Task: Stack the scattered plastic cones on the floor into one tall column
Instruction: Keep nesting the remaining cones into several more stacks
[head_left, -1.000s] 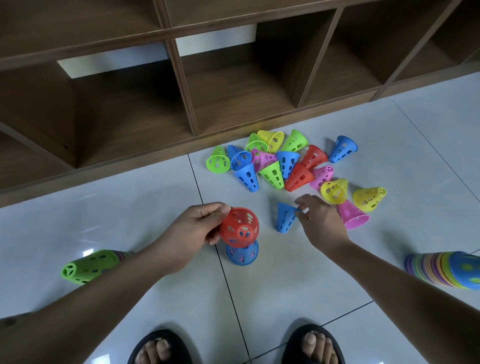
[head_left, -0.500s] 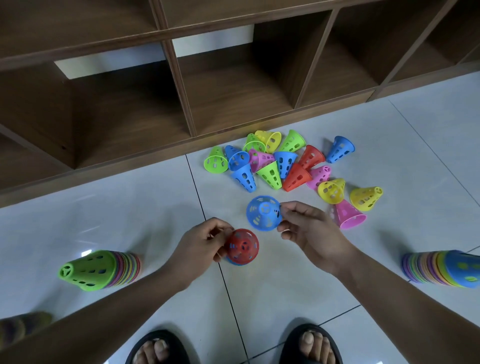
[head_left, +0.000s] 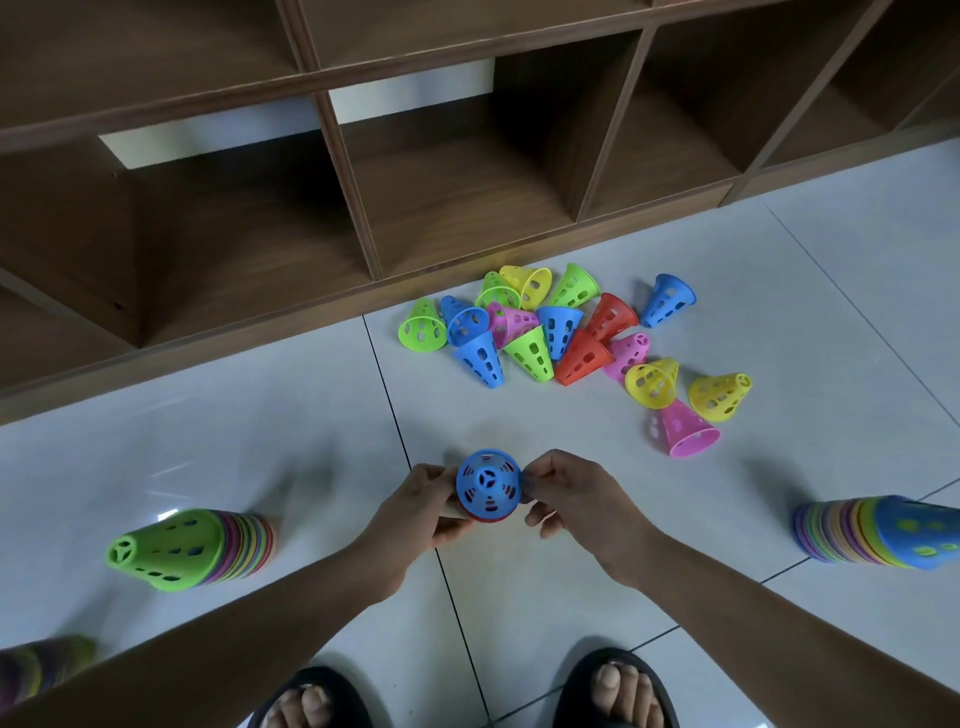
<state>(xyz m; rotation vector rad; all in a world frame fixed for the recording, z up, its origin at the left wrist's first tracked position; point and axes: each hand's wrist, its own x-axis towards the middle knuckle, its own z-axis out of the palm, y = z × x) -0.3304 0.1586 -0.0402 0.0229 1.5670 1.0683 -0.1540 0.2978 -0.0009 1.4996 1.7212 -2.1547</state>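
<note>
A small cone stack (head_left: 488, 484) stands on the floor in front of me, seen from above. Its top cone is blue, with a red rim showing under it. My left hand (head_left: 423, 506) grips the stack from the left. My right hand (head_left: 569, 496) pinches the blue top cone from the right. Beyond my hands, several loose cones (head_left: 561, 332) in blue, green, yellow, pink and red lie in a pile near the shelf. A pink cone (head_left: 683, 428) lies on its side at the pile's near right.
A tall stack topped with a green cone (head_left: 192, 545) lies to my left, and another topped with a blue cone (head_left: 883, 530) to my right. A third stack (head_left: 36, 667) shows at the lower left edge. Brown shelving (head_left: 363, 197) runs along the back. My sandalled feet (head_left: 467, 696) are below.
My right hand picked a blue cone from the floor, carried it left and down, and set it over the red cone that my left hand had placed on the stack.
</note>
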